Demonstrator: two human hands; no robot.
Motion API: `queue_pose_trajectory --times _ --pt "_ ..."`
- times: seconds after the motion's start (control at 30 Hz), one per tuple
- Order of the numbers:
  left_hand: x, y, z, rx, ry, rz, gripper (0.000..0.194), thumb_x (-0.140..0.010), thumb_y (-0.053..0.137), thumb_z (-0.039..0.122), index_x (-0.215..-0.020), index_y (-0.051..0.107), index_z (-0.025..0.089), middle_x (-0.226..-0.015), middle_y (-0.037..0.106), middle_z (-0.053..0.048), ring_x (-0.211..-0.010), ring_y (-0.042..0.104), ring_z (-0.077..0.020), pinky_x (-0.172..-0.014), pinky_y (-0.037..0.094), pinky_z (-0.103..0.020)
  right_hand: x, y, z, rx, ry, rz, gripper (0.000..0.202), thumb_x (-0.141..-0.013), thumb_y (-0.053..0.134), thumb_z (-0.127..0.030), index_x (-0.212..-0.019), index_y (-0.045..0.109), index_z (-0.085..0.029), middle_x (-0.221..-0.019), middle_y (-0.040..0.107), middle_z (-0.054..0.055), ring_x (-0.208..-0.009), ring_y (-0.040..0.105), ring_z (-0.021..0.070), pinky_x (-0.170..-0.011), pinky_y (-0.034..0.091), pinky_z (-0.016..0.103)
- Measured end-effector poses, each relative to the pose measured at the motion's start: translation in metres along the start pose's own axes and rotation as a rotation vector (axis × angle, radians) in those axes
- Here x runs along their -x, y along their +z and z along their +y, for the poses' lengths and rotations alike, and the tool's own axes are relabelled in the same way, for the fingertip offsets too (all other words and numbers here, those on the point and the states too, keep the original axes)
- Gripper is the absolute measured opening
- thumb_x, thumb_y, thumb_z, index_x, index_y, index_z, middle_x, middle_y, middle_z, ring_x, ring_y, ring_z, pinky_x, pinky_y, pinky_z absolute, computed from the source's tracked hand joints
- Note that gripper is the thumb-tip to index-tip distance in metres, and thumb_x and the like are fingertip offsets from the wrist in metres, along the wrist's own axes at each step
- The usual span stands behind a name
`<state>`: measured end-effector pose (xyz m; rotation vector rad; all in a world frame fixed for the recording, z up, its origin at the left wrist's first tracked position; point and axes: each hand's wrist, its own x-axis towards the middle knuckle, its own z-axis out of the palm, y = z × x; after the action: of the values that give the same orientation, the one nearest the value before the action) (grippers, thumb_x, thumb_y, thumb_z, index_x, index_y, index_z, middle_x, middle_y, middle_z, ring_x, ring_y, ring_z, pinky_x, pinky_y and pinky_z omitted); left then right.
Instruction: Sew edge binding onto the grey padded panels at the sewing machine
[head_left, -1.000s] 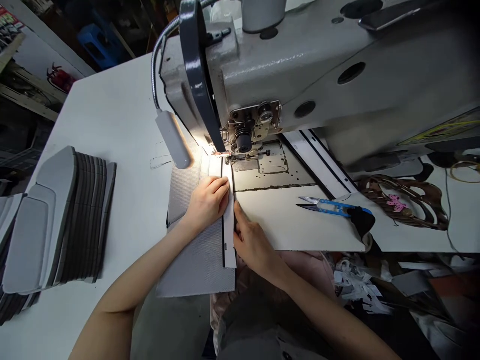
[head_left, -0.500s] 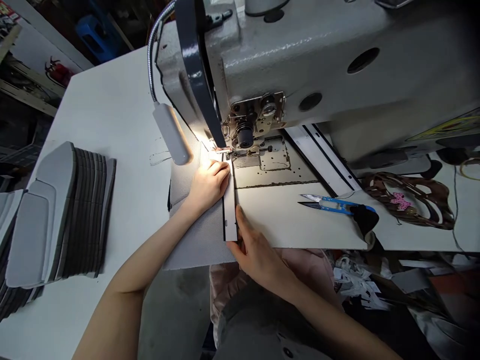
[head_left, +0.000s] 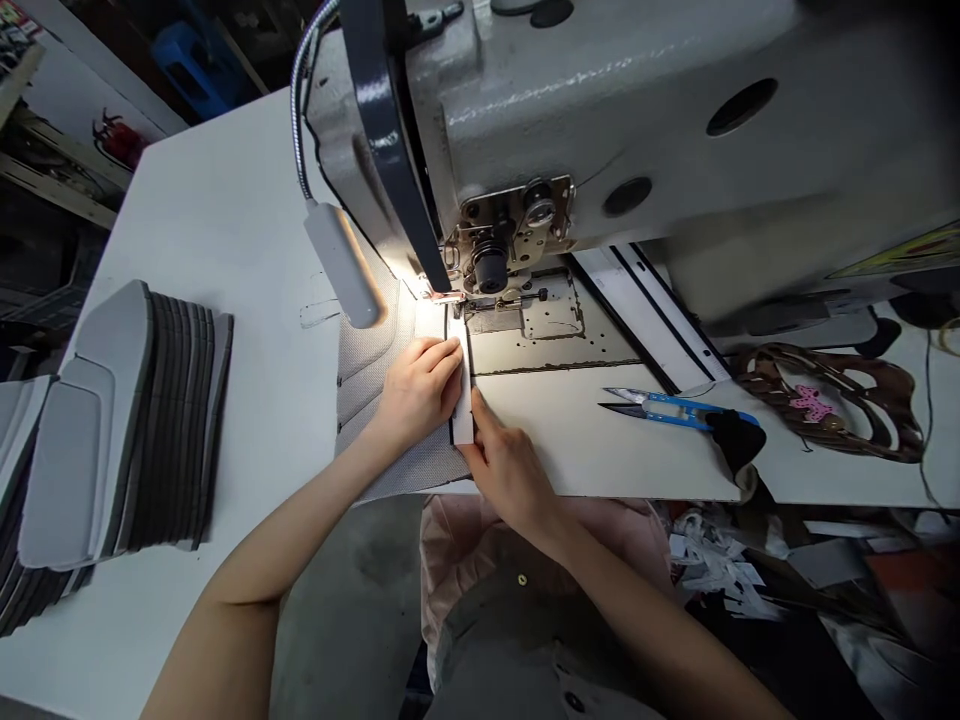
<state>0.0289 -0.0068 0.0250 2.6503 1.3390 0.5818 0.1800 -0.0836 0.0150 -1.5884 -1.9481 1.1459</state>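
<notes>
A grey fabric piece (head_left: 367, 365) lies on the white table under the needle area of a sewing machine (head_left: 491, 265). Along its right edge runs a white strip with dark edging (head_left: 462, 425). My left hand (head_left: 421, 390) presses on the strip and fabric just in front of the presser foot, fingers together. Lower down, my right hand (head_left: 510, 465) pinches the near end of the strip between thumb and index finger. A small lamp (head_left: 343, 265) lights the stitching spot.
Stacked grey padded panels (head_left: 150, 430) stand on the left of the table (head_left: 277, 380). To the right lie blue thread snips (head_left: 660, 408), a brown hair clip (head_left: 885, 400) and long white strips (head_left: 645, 320) beneath the machine arm.
The fabric and white strip have moved forward under the machine, leaving less strip on the near side. My right hand has gone forward with them; my left hand sits slightly nearer on the strip.
</notes>
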Motion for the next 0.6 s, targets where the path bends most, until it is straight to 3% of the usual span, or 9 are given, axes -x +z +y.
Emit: queue_pose_trajectory --times 0.2,0.3,0.6 --pt "-0.014 0.005 -0.015 -0.051 0.022 -0.004 0.025 -0.097 0.045 0.017 -0.110 0.067 0.017 -0.117 0.070 -0.011 -0.107 0.063 -0.0239 -0.096 0.055 -0.043 -0.017 -0.008 0.001 -0.030 -0.003 -0.005 0.073 -0.089 0.051 -0.014 -0.157 0.025 -0.006 -0.059 0.063 -0.001 -0.060 0.062 0.0216 -0.069 0.051 0.035" --pt "-0.018 0.006 -0.020 -0.094 0.027 0.006 0.023 -0.097 0.046 0.018 -0.102 0.068 0.018 -0.112 0.072 -0.009 -0.102 0.063 -0.0231 -0.090 0.055 -0.041 -0.025 -0.011 0.000 -0.065 0.014 0.006 0.079 -0.088 0.054 -0.012 -0.158 0.018 -0.002 -0.061 0.065 0.000 -0.062 0.063 0.0228 -0.074 0.053 0.039" --pt "-0.011 0.003 -0.013 -0.139 0.092 0.059 0.021 -0.098 0.051 0.019 -0.085 0.067 0.019 -0.103 0.075 -0.004 -0.087 0.061 -0.0202 -0.079 0.056 -0.039 -0.047 -0.019 0.000 -0.057 0.043 0.060 0.082 -0.085 0.051 -0.009 -0.157 0.013 0.002 -0.066 0.067 0.003 -0.066 0.064 0.0230 -0.071 0.051 0.035"
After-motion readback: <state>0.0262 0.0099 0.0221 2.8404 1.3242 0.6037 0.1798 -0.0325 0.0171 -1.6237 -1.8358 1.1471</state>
